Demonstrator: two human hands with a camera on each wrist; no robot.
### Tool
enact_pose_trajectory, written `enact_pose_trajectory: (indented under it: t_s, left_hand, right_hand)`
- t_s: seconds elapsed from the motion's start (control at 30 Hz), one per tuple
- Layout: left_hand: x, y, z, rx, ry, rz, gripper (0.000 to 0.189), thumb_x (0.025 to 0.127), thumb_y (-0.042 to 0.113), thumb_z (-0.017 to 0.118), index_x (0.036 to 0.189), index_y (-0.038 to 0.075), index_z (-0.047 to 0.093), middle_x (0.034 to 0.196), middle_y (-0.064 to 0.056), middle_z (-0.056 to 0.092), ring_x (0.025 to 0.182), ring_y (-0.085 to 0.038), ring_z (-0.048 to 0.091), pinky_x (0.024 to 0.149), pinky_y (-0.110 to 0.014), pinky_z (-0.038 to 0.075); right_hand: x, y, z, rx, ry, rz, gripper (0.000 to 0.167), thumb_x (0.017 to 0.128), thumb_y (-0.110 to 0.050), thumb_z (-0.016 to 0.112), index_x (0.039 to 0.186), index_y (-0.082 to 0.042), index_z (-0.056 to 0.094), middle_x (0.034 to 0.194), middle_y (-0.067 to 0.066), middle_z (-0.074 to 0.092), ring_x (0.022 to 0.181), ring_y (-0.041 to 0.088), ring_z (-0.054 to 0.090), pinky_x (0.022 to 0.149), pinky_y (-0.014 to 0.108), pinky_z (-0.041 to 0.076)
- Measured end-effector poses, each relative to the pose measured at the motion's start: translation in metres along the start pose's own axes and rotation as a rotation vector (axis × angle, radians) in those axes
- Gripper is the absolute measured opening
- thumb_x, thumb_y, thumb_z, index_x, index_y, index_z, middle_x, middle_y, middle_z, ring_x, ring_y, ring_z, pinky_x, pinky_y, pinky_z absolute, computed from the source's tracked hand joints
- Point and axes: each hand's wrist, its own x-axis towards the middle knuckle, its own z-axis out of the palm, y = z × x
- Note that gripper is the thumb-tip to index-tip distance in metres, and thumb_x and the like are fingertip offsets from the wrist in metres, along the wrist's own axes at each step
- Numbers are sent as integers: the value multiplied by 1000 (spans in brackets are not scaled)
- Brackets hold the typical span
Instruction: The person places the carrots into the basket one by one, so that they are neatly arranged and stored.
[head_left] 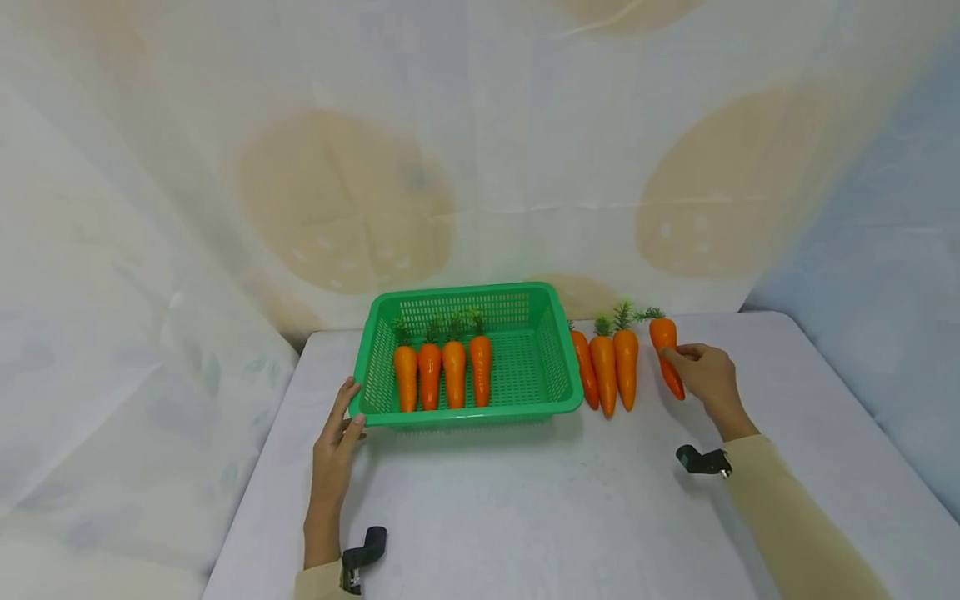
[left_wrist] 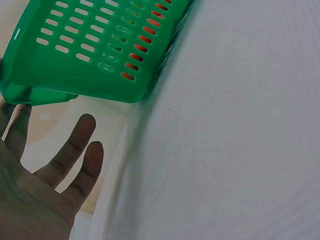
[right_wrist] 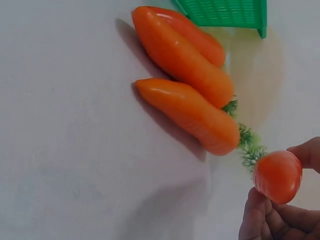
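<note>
A green plastic basket (head_left: 465,414) lies in the middle, with several orange carrots (head_left: 454,375) with leafy tops side by side in its left part. My left hand (head_left: 335,454) holds the basket's near left corner by the rim; two of its fingers (left_wrist: 75,140) stand out straight, off the basket, in the left wrist view. To the right, my right hand (head_left: 705,375) pinches a carrot (head_left: 664,335) between thumb and fingers, its leafy top pointing away. The right wrist view shows this carrot (right_wrist: 278,177) end-on.
Three more carrots (head_left: 604,371) lie in a row between the basket's right wall and my right hand, tips toward me. A white cloth covers the table (head_left: 510,517). Behind it hangs a patterned curtain (head_left: 525,167). Each wrist wears a black camera mount (head_left: 702,460).
</note>
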Motion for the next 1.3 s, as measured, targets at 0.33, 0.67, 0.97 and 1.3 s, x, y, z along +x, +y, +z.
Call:
enact_pose_trajectory:
  t_s: [0.33, 0.67, 0.97, 1.3]
  left_hand:
    - [-1, 3, -1, -5, 0, -5, 48, 107, 17, 50, 154, 14, 42, 162, 1, 31, 105, -44, 58, 80, -28, 54]
    - [2, 1, -1, -6, 12, 22, 48, 106, 16, 51, 154, 15, 43, 161, 3, 32, 104, -43, 59, 81, -34, 55]
    - [3, 2, -1, -7, 8, 23, 48, 106, 15, 51, 154, 15, 42, 162, 2, 31, 104, -43, 59, 81, -35, 56]
    - [0, 3, -1, 1, -11, 4, 49, 106, 13, 51, 154, 14, 42, 162, 0, 31, 103, -42, 58, 83, -32, 55]
  right_hand:
    - [-9, -16, -5, 80, 26, 22, 73, 98, -55, 52, 138, 6, 53, 127, 27, 58, 109, 39, 55, 88, 43, 50]
    - [-18, -33, -10, 139, 21, -11, 76, 97, -58, 53, 141, 5, 52, 131, 27, 56, 115, 41, 52, 95, 50, 46]
    - [-29, -57, -4, 198, -41, -55, 78, 97, -59, 54, 142, 5, 50, 135, 27, 54, 119, 41, 51, 102, 57, 41]
    - [-40, -88, 16, 229, -148, -109, 78, 95, -58, 58, 143, 4, 49, 139, 25, 51, 123, 40, 50, 106, 57, 39]
